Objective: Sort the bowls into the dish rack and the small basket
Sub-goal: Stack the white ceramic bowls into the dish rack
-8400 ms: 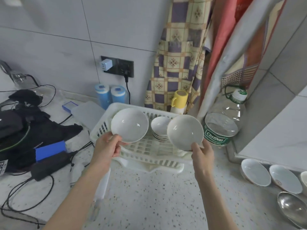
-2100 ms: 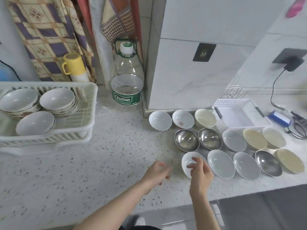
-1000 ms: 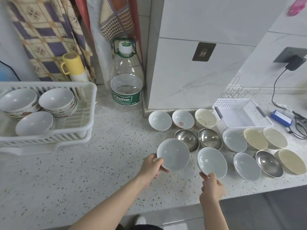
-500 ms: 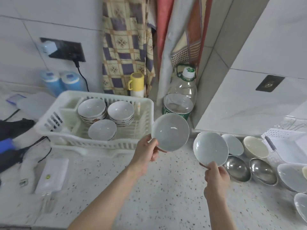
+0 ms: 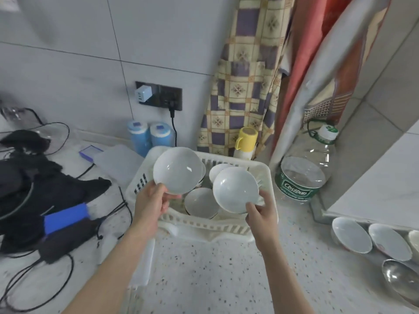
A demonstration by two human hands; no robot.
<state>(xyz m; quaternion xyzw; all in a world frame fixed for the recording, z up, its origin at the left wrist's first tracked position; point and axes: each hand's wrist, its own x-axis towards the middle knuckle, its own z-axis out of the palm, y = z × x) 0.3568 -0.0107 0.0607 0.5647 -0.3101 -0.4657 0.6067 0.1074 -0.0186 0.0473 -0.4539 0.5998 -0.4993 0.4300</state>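
White porcelain is in both hands now. The left hand (image 5: 151, 201) pinches the near rim of one white bowl (image 5: 178, 170), thumb on the inner side and fingers behind, and holds it tilted above the back left part of the dish rack (image 5: 205, 226). The right hand (image 5: 263, 214) grips a second white bowl (image 5: 235, 189) at its lower rim in the same way, tilted over the right part of the rack. Neither bowl touches the rack yet, as far as I can judge.

Inside the rack some bowls already lie: one bowl (image 5: 200, 205) sits at the front between the two hands, and behind the held bowls I see edges of more, but I cannot count them. So part of the sorting is done, and these two bowls look like the next ones to be put down.

Work remains. On the speckled counter (image 5: 215, 279) at the right edge two white bowls (image 5: 351, 236) stand beside each other, and a steel bowl (image 5: 401, 282) is near them. The small basket is not in view, so I cannot tell what it holds.

Behind the rack stand a yellow cup (image 5: 246, 141) and a large water bottle (image 5: 305, 171).
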